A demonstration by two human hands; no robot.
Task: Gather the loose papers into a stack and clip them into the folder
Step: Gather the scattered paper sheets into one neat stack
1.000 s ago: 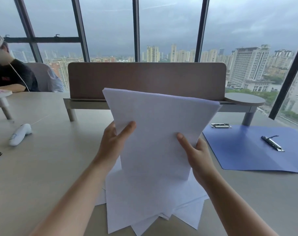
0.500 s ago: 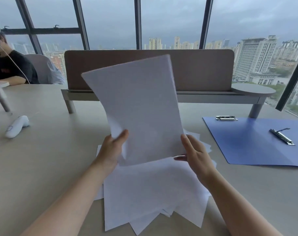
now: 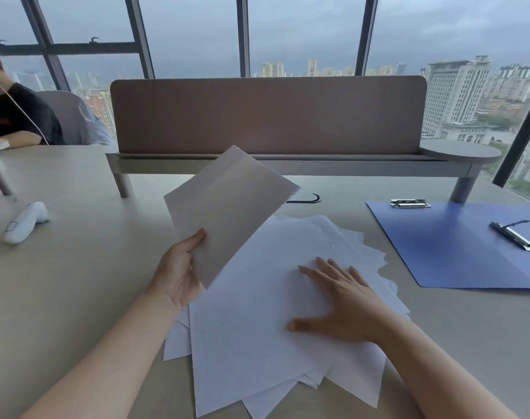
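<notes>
the right hand (image 3: pixel 345 300) has let go of the sheets (image 3: pixel 227 213), now held by the left hand (image 3: pixel 179 273), and lies flat on the pile (image 3: pixel 257 343) at lower centre, so gathering goes on.

No legible text, label, brand, number or sign is found anywhere in view. The held sheets (image 3: pixel 227 204) and the loose papers (image 3: pixel 266 322) on the table are seen blank on their visible faces. The blue folder (image 3: pixel 457 246) is seen plain, with no printing made out. A faint reddish mark is noted on the black shirt (image 3: pixel 18 116) of the person at far left, too small and blurred to be read. The distant buildings (image 3: pixel 457 95) beyond the window carry no lettering that can be read.
</notes>
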